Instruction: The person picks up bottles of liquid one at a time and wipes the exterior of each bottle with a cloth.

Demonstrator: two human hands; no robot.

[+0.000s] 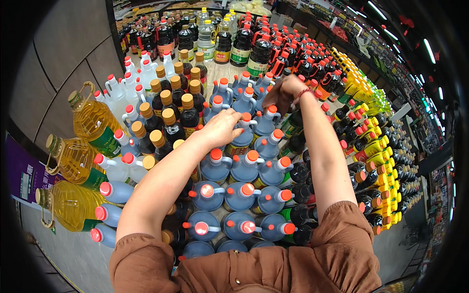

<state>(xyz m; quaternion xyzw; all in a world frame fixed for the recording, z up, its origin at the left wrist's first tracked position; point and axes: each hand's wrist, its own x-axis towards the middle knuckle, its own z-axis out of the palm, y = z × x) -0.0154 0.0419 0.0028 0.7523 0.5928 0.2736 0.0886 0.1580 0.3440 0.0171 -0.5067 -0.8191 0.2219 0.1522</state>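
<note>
My left hand (224,128) rests at the neck and handle of a blue-grey plastic jug with a red cap (244,136), its fingers bent over the jug; whether it grips the jug is not clear. My right hand (293,88) is shut on a brown cloth (273,97), which hangs beside the upper right jugs. Rows of similar red-capped jugs (216,164) stand in front of me. Dark bottles with tan caps (169,122) are on the left of them, and dark bottles with green labels (293,122) on the right.
Large oil bottles (97,119) stand at the far left, beside clear jugs with red caps (117,89). Large dark bottles (242,45) and a clear bottle (207,40) are at the back. Yellow-capped bottles (370,146) fill the right. Pale wood-look surface (227,70) shows between the groups.
</note>
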